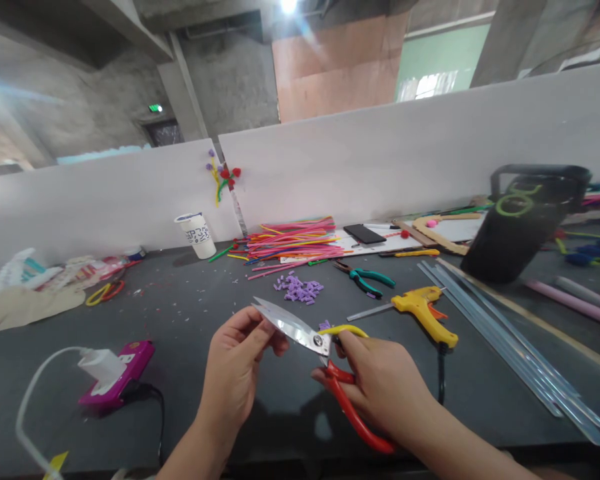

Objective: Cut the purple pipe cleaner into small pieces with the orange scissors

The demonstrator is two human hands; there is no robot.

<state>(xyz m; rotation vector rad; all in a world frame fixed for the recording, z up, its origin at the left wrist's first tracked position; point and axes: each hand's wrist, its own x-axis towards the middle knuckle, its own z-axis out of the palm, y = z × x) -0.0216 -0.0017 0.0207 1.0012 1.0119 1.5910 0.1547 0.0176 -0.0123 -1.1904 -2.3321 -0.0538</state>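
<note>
My right hand point(380, 383) grips a pair of scissors point(305, 333) by its red and yellow handles, with the shiny blades pointing left. My left hand point(237, 360) is pinched at the blade tips, thumb and fingers pressed together; whatever small piece they hold is hidden. Both hands hover over the dark table point(190, 313) near its front edge. A small pile of cut purple pieces point(299, 289) lies just beyond the scissors.
A yellow glue gun point(425, 310) and green-handled pliers point(367, 279) lie to the right. Colourful sticks point(295, 243), a paper cup point(196, 235), clear rods point(510, 340), a black container point(523, 223), and a magenta power strip point(117, 373) with a white plug surround the hands.
</note>
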